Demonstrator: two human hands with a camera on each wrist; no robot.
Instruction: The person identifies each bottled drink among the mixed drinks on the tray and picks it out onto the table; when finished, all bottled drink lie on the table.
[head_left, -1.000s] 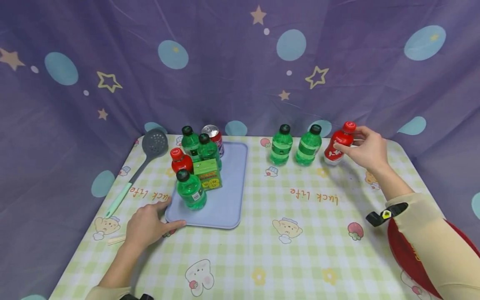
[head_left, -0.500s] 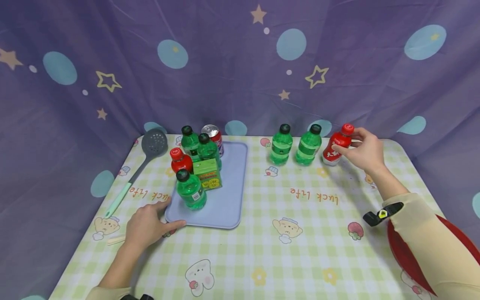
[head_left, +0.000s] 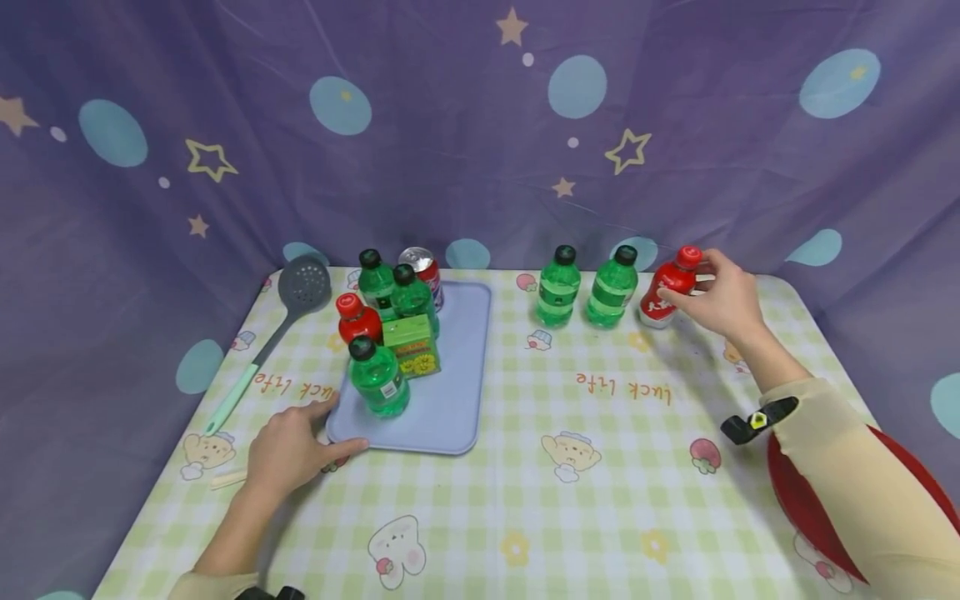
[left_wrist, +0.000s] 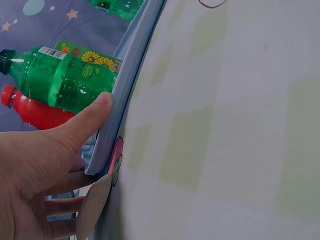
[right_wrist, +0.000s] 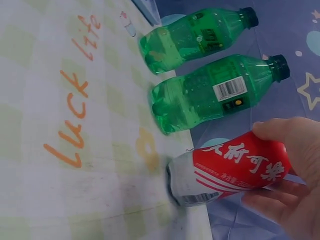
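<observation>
Right wrist: fingers [right_wrist: 272,204] hold red bottle [right_wrist: 240,162], barcode [right_wrist: 200,198] showing (head view: hidden).

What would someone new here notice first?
Probably the red bottle in the right hand, toward the table's back right. Next, the drinks clustered on the blue tray at left, its near corner touched by the left hand. Two green bottles stand between tray and red bottle.

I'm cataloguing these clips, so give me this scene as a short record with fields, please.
Right hand: grips a red bottle
Left hand: touches the blue tray at its near left corner
On tray: three green bottles, another red bottle, a green box, a can
Beside gripped bottle: two more green bottles, upright
Left of tray: perforated skimmer
Near right: red object, partly hidden by sleeve
</observation>
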